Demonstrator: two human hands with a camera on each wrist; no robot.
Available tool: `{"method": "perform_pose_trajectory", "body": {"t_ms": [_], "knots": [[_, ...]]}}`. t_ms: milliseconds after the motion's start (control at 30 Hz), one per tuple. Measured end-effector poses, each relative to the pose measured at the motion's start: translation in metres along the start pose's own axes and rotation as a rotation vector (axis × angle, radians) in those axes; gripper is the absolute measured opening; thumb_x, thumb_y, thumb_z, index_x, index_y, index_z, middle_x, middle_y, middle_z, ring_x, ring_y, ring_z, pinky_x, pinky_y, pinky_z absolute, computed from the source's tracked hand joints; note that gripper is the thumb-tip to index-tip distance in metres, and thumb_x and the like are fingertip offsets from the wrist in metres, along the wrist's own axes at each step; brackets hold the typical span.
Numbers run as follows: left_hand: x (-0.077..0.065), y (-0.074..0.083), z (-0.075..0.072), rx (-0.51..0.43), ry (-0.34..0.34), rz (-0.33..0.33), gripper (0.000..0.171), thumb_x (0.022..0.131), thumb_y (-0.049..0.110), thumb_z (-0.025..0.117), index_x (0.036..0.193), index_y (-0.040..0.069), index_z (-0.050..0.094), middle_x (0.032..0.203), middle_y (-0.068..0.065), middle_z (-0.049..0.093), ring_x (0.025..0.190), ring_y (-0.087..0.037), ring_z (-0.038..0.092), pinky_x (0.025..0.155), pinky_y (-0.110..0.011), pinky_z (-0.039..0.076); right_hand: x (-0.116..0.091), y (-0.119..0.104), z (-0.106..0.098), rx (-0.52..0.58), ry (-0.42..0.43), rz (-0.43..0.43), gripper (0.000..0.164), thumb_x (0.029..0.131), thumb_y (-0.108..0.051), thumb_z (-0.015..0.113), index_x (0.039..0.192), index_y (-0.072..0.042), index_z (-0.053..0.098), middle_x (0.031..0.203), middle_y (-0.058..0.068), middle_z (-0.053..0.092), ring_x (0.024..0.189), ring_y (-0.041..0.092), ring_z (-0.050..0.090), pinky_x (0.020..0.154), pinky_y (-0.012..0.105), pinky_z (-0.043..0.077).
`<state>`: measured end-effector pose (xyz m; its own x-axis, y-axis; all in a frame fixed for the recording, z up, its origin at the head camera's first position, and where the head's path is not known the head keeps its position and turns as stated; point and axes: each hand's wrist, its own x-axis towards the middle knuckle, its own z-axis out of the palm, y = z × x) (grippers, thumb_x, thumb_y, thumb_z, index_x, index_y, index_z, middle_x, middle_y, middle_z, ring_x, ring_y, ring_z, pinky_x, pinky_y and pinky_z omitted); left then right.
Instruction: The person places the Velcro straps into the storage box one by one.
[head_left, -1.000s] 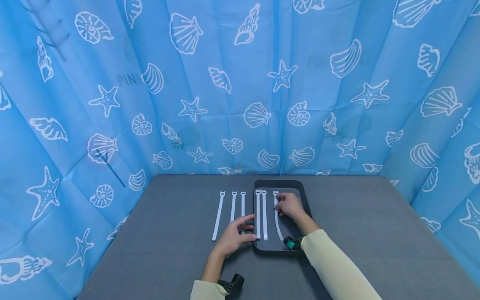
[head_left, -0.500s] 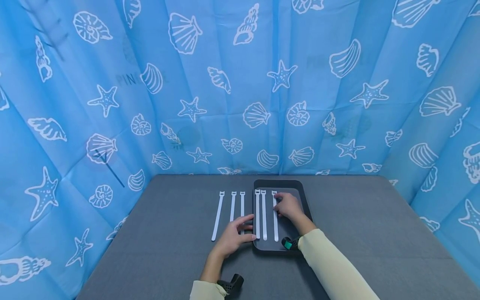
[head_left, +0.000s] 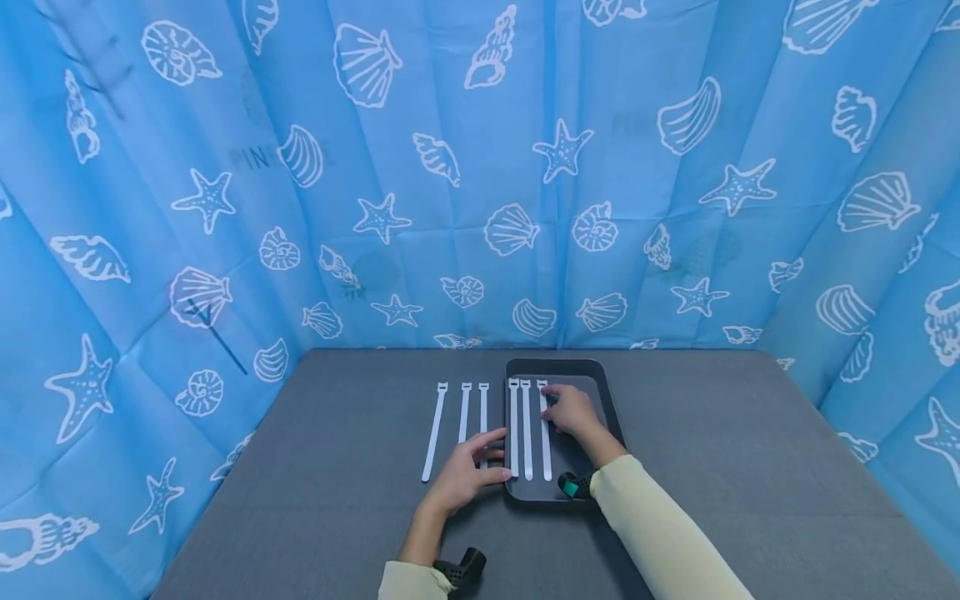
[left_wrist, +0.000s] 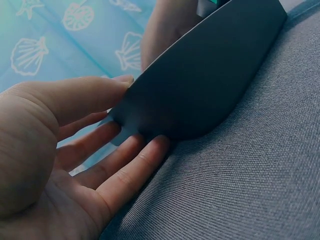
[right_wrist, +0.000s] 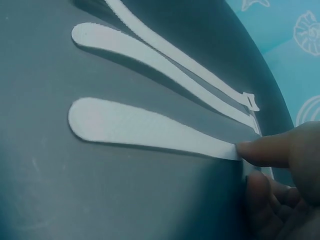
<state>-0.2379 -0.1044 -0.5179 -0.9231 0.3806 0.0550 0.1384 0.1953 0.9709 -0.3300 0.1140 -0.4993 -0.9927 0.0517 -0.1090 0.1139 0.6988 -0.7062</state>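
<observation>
- Inside the tray [head_left: 567,458], a strap [head_left: 545,450] is pinched near its head by the right hand [head_left: 573,414]; the tray's side is touched by the left hand [head_left: 459,479], unclenched.
- Two neighbouring straps [head_left: 527,442] could be overlapped if it is released askew.
- Since the earlier frame, it has been brought closer to them.

Pale yellow sleeves [head_left: 667,525], black wrist cameras [head_left: 471,567]
</observation>
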Motion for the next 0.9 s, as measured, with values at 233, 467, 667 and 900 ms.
{"method": "perform_pose_trajectory", "body": {"t_ms": [233,467,667,900], "knots": [[-0.0001,-0.0004,-0.0007,0.001,0.0,-0.002,0.06,0.088,0.013,0.071,0.143,0.012,0.048,0.145,-0.011,0.044,0.119,-0.03,0.054,0.091,-0.043,0.05,-0.0031,-0.0026,-0.0003,-0.008,-0.007,0.003,0.047,0.089,-0.011,0.069,0.135,-0.012,0.058,0.119,0.018,0.059,0.054,0.017,0.057,0.049,0.026,0.046],[0.001,-0.0014,-0.0003,-0.003,-0.003,-0.007,0.06,0.087,0.015,0.073,0.142,0.013,0.049,0.144,-0.01,0.045,0.119,-0.03,0.054,0.093,-0.043,0.049,-0.0049,-0.0032,-0.0003,-0.002,-0.008,0.007,0.047,0.09,-0.012,0.069,0.135,-0.012,0.058,0.118,0.018,0.058,0.055,0.017,0.058,0.049,0.026,0.046],[0.0014,-0.0012,-0.0002,-0.002,-0.001,-0.011,0.06,0.086,0.016,0.073,0.142,0.015,0.051,0.144,-0.01,0.045,0.119,-0.029,0.055,0.092,-0.043,0.049,-0.0059,-0.0021,0.0001,-0.008,-0.004,-0.003,0.046,0.09,-0.014,0.069,0.135,-0.013,0.059,0.12,0.018,0.057,0.058,0.016,0.057,0.05,0.026,0.047],[0.001,-0.0026,0.0004,0.007,0.001,-0.006,0.06,0.087,0.014,0.072,0.142,0.013,0.05,0.144,-0.01,0.045,0.118,-0.029,0.055,0.091,-0.041,0.05,-0.0052,-0.0006,0.0002,-0.006,-0.004,-0.013,0.047,0.09,-0.018,0.07,0.136,-0.014,0.058,0.108,0.015,0.062,0.054,0.016,0.058,0.048,0.025,0.046]]}}
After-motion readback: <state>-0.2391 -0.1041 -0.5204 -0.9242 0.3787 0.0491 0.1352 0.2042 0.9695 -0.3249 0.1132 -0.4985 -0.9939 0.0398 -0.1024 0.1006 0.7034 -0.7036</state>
